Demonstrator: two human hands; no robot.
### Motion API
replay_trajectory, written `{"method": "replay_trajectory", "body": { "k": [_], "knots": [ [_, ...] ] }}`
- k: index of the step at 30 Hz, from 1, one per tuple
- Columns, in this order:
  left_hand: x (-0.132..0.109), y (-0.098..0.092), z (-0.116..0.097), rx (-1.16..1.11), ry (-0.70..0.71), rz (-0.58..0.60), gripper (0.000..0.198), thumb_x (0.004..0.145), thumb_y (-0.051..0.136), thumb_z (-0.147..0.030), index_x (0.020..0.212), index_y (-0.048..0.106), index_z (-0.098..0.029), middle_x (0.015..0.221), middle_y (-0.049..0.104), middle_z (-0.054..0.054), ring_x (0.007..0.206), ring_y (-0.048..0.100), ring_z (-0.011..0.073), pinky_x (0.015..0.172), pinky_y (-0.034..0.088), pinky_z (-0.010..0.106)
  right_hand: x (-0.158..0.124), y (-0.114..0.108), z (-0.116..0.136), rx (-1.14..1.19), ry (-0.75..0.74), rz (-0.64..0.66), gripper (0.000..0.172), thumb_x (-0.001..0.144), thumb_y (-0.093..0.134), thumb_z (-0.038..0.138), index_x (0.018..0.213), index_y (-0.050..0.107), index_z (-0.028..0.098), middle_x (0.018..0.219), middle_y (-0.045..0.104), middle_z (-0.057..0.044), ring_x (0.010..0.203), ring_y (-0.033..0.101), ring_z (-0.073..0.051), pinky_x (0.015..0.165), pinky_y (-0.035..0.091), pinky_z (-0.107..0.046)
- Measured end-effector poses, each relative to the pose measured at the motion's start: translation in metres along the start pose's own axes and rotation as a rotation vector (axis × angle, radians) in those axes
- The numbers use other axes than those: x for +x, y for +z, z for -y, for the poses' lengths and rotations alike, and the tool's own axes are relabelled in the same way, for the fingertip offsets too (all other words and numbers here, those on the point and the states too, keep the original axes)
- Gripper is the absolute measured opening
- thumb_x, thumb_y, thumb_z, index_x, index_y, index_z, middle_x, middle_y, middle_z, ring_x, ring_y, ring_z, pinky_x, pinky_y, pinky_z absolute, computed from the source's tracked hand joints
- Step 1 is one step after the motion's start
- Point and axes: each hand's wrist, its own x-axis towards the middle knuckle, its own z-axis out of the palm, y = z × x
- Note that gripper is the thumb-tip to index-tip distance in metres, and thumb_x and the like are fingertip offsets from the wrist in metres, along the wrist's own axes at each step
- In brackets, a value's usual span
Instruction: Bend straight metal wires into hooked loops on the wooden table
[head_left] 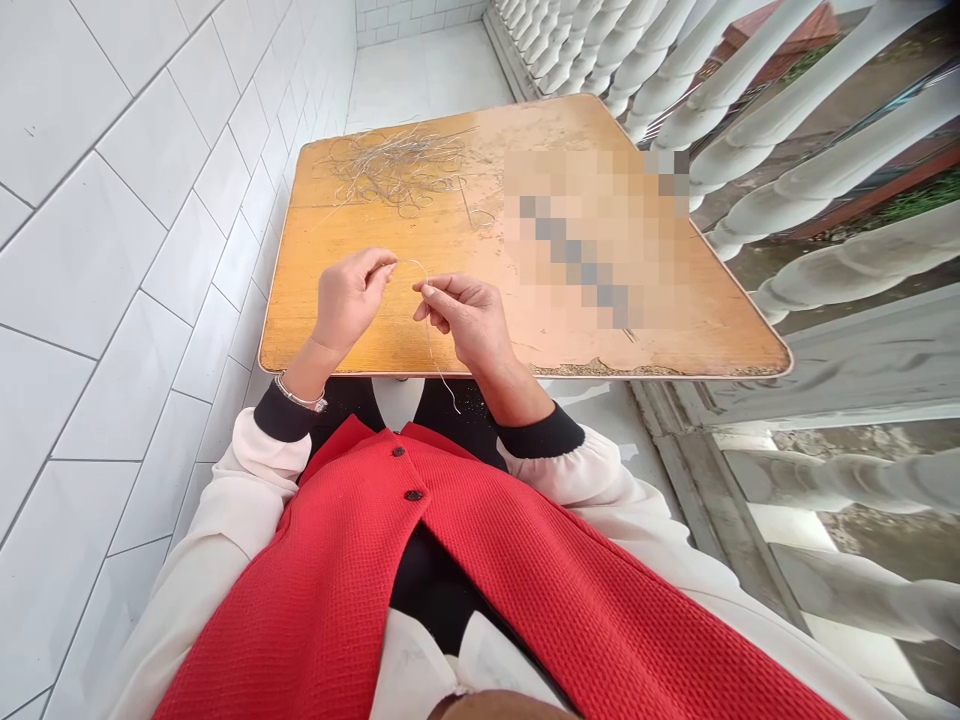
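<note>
In the head view, the left hand (351, 302) and the right hand (463, 322) are raised side by side over the near part of a rectangular wooden bench (450, 240) with a worn, orange-yellow varnished top. Both hands are pinching a thin, pale, wiry fibre strand (425, 325): the left holds it between thumb and fingertips, and the right grips it a little lower, its other fingers loosely curled. The strand arcs between the hands, then hangs past the bench's near edge in a slack, crinkled tail.

Farther along the bench lies a tangled heap of pale fibres (397, 170), a loose, springy nest with stray strands trailing across the grain. To its right, a pixelated patch (592, 240) hides part of the bench top, and the bench edge is chipped and flaking at the near right.

A silver chain bracelet (298, 395) circles the left wrist. A red waffle-textured vest (420, 600) with dark round buttons covers the person's front, over cream sleeves with black cuffs. White glossy wall tiles (150, 230) run along the left, and white turned balusters (825, 130) stand along the right.
</note>
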Motion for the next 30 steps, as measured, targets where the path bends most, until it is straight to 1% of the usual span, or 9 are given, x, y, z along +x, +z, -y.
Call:
{"method": "replay_trajectory", "body": {
  "k": [7, 12, 15, 18, 20, 22, 24, 27, 30],
  "knots": [
    [-0.001, -0.002, -0.003, 0.010, 0.028, 0.035, 0.010, 0.096, 0.067, -0.022, 0.089, 0.074, -0.024, 0.084, 0.076, 0.001, 0.080, 0.073, 0.0148, 0.078, 0.056, 0.028, 0.001, 0.000, -0.001, 0.010, 0.010, 0.005, 0.033, 0.082, 0.084, 0.050, 0.088, 0.075, 0.018, 0.061, 0.067, 0.002, 0.044, 0.046, -0.006, 0.041, 0.033, -0.020],
    [-0.001, -0.001, -0.005, -0.029, 0.002, 0.061, 0.010, 0.095, 0.068, -0.020, 0.090, 0.075, -0.025, 0.084, 0.077, 0.000, 0.080, 0.073, 0.0137, 0.077, 0.056, 0.027, 0.001, 0.000, -0.002, 0.012, -0.004, -0.002, 0.031, 0.087, 0.081, 0.049, 0.086, 0.073, 0.019, 0.062, 0.066, 0.002, 0.045, 0.051, -0.006, 0.044, 0.040, -0.020],
    [-0.002, -0.001, -0.006, -0.073, -0.042, 0.050, 0.007, 0.096, 0.069, -0.023, 0.095, 0.075, -0.024, 0.087, 0.077, 0.000, 0.079, 0.073, 0.0132, 0.074, 0.057, 0.025, 0.002, 0.001, -0.002, 0.041, 0.010, -0.004, 0.030, 0.087, 0.082, 0.048, 0.086, 0.073, 0.019, 0.063, 0.067, 0.002, 0.046, 0.053, -0.007, 0.045, 0.043, -0.020],
    [-0.006, -0.001, -0.007, -0.144, -0.140, 0.033, 0.012, 0.097, 0.070, -0.029, 0.107, 0.073, -0.024, 0.089, 0.077, 0.001, 0.071, 0.071, 0.0110, 0.066, 0.056, 0.022, 0.003, 0.001, -0.002, 0.073, 0.022, 0.001, 0.030, 0.086, 0.082, 0.047, 0.087, 0.073, 0.019, 0.065, 0.069, 0.001, 0.047, 0.056, -0.007, 0.046, 0.045, -0.019],
    [-0.010, -0.001, -0.007, -0.213, -0.235, 0.046, 0.015, 0.098, 0.070, -0.033, 0.111, 0.072, -0.024, 0.090, 0.077, 0.001, 0.063, 0.069, 0.0091, 0.060, 0.054, 0.020, 0.003, 0.000, -0.003, 0.089, 0.024, -0.003, 0.030, 0.085, 0.083, 0.047, 0.087, 0.072, 0.019, 0.066, 0.070, 0.001, 0.048, 0.057, -0.007, 0.046, 0.046, -0.019],
    [-0.015, -0.001, -0.008, -0.297, -0.334, 0.084, 0.014, 0.099, 0.069, -0.034, 0.106, 0.071, -0.023, 0.090, 0.078, 0.002, 0.059, 0.066, 0.0076, 0.055, 0.052, 0.019, 0.004, 0.000, -0.003, 0.091, 0.030, -0.010, 0.029, 0.086, 0.082, 0.047, 0.086, 0.072, 0.019, 0.067, 0.071, 0.000, 0.048, 0.058, -0.008, 0.046, 0.047, -0.019],
    [-0.021, 0.000, -0.009, -0.387, -0.431, 0.148, 0.011, 0.099, 0.069, -0.032, 0.098, 0.070, -0.021, 0.087, 0.079, 0.003, 0.057, 0.064, 0.0064, 0.052, 0.049, 0.018, 0.004, 0.000, -0.003, 0.087, 0.043, -0.016, 0.028, 0.086, 0.082, 0.046, 0.086, 0.072, 0.020, 0.069, 0.072, 0.000, 0.049, 0.059, -0.008, 0.047, 0.048, -0.019],
    [-0.028, 0.004, -0.014, -0.507, -0.551, 0.253, 0.010, 0.098, 0.068, -0.024, 0.090, 0.069, -0.019, 0.081, 0.078, 0.002, 0.053, 0.061, 0.0054, 0.049, 0.044, 0.017, 0.003, 0.001, -0.003, 0.091, 0.058, -0.024, 0.025, 0.086, 0.081, 0.043, 0.086, 0.071, 0.020, 0.073, 0.074, -0.001, 0.052, 0.061, -0.008, 0.049, 0.050, -0.019],
    [-0.033, 0.008, -0.021, -0.592, -0.622, 0.328, 0.010, 0.095, 0.068, -0.012, 0.086, 0.069, -0.017, 0.075, 0.075, 0.000, 0.051, 0.060, 0.0043, 0.046, 0.040, 0.017, 0.003, 0.003, -0.001, 0.103, 0.075, -0.031, 0.023, 0.084, 0.082, 0.040, 0.083, 0.072, 0.019, 0.077, 0.075, -0.002, 0.051, 0.060, -0.007, 0.049, 0.049, -0.019]
  ]
}}
